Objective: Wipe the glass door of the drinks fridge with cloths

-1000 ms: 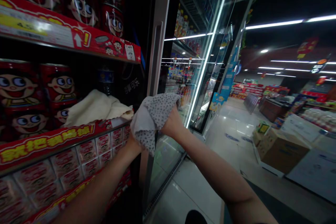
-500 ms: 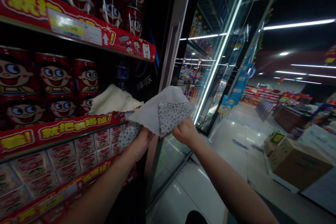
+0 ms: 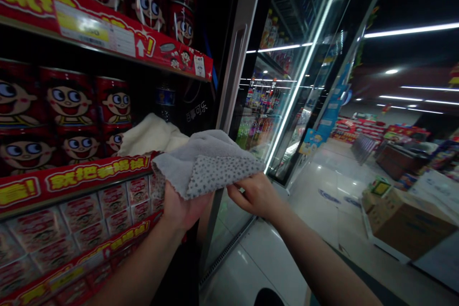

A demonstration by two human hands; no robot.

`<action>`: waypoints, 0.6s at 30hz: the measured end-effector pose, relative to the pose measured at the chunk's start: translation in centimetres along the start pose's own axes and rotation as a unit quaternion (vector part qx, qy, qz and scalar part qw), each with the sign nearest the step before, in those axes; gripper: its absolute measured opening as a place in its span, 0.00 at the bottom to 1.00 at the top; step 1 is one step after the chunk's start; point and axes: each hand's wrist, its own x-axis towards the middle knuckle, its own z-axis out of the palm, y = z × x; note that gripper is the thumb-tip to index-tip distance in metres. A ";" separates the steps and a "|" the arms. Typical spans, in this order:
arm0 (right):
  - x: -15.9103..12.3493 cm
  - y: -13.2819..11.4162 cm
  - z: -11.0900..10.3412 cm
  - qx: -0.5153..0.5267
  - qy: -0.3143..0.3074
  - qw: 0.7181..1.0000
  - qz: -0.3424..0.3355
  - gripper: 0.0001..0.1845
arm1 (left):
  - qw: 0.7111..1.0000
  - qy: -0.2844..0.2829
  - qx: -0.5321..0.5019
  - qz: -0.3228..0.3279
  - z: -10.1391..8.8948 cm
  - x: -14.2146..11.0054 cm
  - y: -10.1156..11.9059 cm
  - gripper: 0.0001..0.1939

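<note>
A grey cloth (image 3: 215,162), with one side patterned in small dark dots, is spread between my two hands in front of the shelf. My left hand (image 3: 184,205) is under its left part, palm up and thumb along the edge; its fingertips are hidden beneath the fabric. With bent fingers, my right hand (image 3: 253,193) pinches the cloth's right lower edge. Behind it, a cream cloth (image 3: 154,134) lies crumpled on the shelf beside red cans (image 3: 70,98) with a cartoon face.
Red shelf strips (image 3: 100,169) run along the left, with boxed packs (image 3: 113,201) below. A dark bottle (image 3: 165,100) stands deeper in the shelf. Right of it are a metal-framed glass door (image 3: 233,71) and, further off, a cardboard box (image 3: 412,222) beside the tiled floor.
The grey cloth is spread out wider and its dotted flap shows more. My left hand has moved left and lies flatter under it; my right hand has shifted slightly down and right.
</note>
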 end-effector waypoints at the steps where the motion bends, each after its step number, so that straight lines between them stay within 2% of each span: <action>1: 0.0 -0.1 -0.1 -0.005 0.003 1.000 -0.001 0.15 | 1.000 0.019 -0.010 -0.014 0.3 -0.2 0.3 0.30; 5: -0.4 -0.2 0.1 -0.006 0.014 1.000 -0.007 0.13 | 0.997 0.053 -0.056 -0.021 0.8 -0.7 0.5 0.21; 11: -0.9 0.1 0.7 -0.002 0.038 0.999 0.035 0.07 | 0.998 0.039 -0.059 -0.003 1.2 -1.6 0.4 0.23; 16: -0.7 0.8 1.2 0.047 0.043 0.993 0.104 0.22 | 0.996 0.037 -0.073 0.025 1.0 -2.1 1.0 0.23; 18: -0.8 1.1 1.3 0.048 0.057 0.993 0.093 0.16 | 0.997 0.034 -0.070 0.023 0.4 -2.2 1.0 0.24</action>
